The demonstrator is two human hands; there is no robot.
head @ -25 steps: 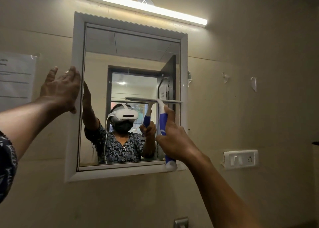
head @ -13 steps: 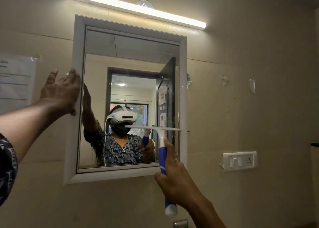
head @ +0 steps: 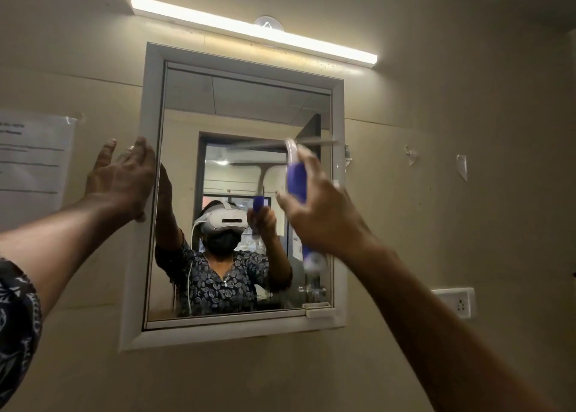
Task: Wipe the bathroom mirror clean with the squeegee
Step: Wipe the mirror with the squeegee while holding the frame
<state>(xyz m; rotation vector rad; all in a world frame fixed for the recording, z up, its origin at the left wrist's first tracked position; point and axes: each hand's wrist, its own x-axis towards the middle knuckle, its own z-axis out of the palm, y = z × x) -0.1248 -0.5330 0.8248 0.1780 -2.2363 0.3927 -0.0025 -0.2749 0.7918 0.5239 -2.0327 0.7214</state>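
The mirror (head: 249,106) hangs on the beige wall in a white frame (head: 149,106). My left hand (head: 123,181) rests flat on the frame's left edge, fingers spread. My right hand (head: 324,221) grips the squeegee (head: 296,181) by its blue and white handle. The handle stands upright and is blurred by motion. Its thin blade lies level across the right half of the glass, about mid height. The glass reflects a person with a headset and the squeegee.
A lit tube light (head: 255,29) runs above the mirror. A paper notice (head: 31,156) is taped to the wall at the left. A white switch and socket plate (head: 455,302) sits at the right. Small tape scraps (head: 461,167) stick to the wall.
The squeegee went down to the lower right of the mirror, then came back up to mid height. The left hand stayed on the frame. The camera view shifted to look up more.
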